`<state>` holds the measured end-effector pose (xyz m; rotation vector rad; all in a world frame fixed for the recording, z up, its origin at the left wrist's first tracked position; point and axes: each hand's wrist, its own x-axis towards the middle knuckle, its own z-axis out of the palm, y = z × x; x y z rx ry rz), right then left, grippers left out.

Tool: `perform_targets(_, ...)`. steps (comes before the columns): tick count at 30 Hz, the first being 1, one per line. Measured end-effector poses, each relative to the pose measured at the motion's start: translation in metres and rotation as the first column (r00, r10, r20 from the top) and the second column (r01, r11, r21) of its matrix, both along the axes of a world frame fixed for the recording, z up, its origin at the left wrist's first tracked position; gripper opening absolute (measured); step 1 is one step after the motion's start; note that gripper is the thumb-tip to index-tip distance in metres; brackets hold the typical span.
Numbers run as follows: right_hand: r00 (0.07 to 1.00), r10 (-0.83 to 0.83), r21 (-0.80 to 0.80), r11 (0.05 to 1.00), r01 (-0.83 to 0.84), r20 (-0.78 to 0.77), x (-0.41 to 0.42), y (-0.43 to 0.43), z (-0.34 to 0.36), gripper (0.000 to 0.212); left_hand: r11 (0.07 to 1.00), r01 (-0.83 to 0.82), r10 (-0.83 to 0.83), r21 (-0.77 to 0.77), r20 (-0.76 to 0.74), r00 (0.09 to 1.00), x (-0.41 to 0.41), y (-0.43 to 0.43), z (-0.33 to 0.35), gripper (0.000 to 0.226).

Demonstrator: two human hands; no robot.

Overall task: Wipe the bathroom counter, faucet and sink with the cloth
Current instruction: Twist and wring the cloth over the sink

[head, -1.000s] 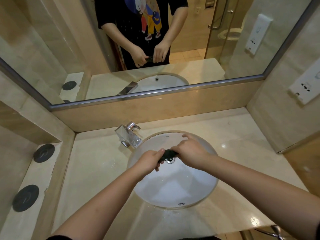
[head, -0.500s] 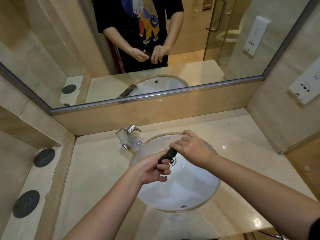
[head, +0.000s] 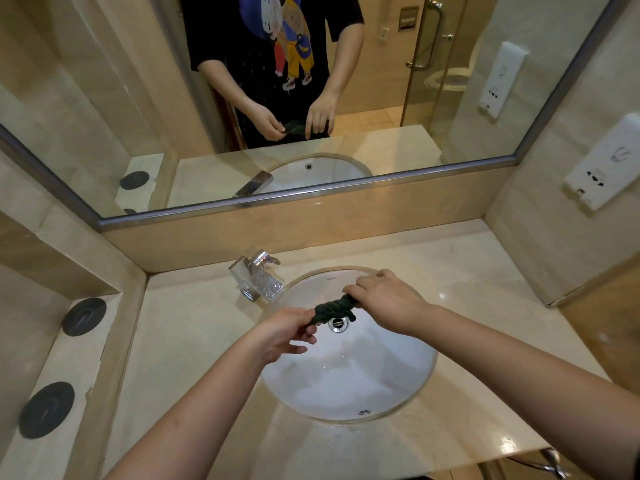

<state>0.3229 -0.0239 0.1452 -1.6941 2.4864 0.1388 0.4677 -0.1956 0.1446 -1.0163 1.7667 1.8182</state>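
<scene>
A dark green cloth, twisted into a tight rope, hangs over the white oval sink, just above the metal drain. My left hand pinches its left end and my right hand grips its right end. A square chrome faucet stands at the sink's back left, close to my left hand. The beige marble counter surrounds the sink and looks wet in spots.
A wide mirror runs along the back wall and reflects a person holding the cloth. Two black round discs lie on the lower ledge at left. A white socket plate is on the right wall.
My hands have drawn apart, so more of the twisted cloth shows between them. My right hand has moved right, and the cloth now lies stretched out lengthwise.
</scene>
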Motion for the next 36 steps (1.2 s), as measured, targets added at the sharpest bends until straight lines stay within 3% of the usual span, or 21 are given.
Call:
perform_targets(3,0.999,0.033,0.030,0.999,-0.032,-0.029,0.004,0.001,0.003,0.058,1.000,-0.006,0.006,-0.012,0.015,1.000,0.001,0.007,0.000,0.033)
perform_targets(11,0.982,0.005,-0.086,0.996,-0.022,-0.191,-0.002,0.002,0.002,0.033,0.974,-0.086,0.079,0.210,0.039,0.996,0.008,0.010,0.004,0.028)
perform_targets(14,0.999,-0.050,-0.088,0.995,0.049,-0.005,0.004,0.001,-0.001,0.018,0.996,-0.038,0.043,0.077,-0.059,0.997,0.013,0.007,0.004,0.032)
perform_targets(17,0.966,-0.134,-0.100,0.982,0.159,0.219,0.013,0.000,-0.005,0.029,0.995,0.021,-0.040,-0.101,-0.192,0.981,0.018,0.001,0.009,0.031)
perform_targets(20,0.935,-0.142,-0.318,0.915,0.249,0.326,0.030,-0.003,-0.007,0.039,0.979,0.078,-0.126,-0.188,-0.256,0.958,0.017,-0.006,0.023,0.032)
perform_targets(23,0.925,-0.073,-0.498,0.825,0.266,0.372,0.049,-0.012,0.007,0.018,0.958,0.123,-0.194,-0.259,-0.271,0.943,0.015,-0.012,0.037,0.033)
perform_targets(27,0.933,-0.074,-0.533,0.803,0.265,0.353,0.064,-0.026,0.021,0.037,0.955,0.099,-0.191,-0.281,-0.324,0.927,0.015,-0.018,0.053,0.035)
perform_targets(30,0.928,-0.146,-0.547,0.772,0.323,0.342,0.071,-0.034,0.027,0.047,0.980,0.010,-0.084,-0.197,-0.375,0.923,0.015,-0.023,0.065,0.036)
perform_targets(33,0.905,-0.151,-0.558,0.743,0.370,0.399,0.079,-0.043,0.032,0.031,0.995,-0.096,0.081,-0.018,-0.392,0.916,0.016,-0.027,0.077,0.030)
perform_targets(34,0.902,-0.137,-0.575,0.729,0.372,0.409,0.081,-0.045,0.033,0.024,0.994,-0.106,0.094,-0.009,-0.396,0.913,0.017,-0.027,0.084,0.030)
perform_targets(36,0.903,-0.125,-0.602,0.706,0.372,0.411,0.083,-0.049,0.039,0.017,0.986,-0.097,0.031,-0.138,-0.414,0.910,0.021,-0.034,0.090,0.036)
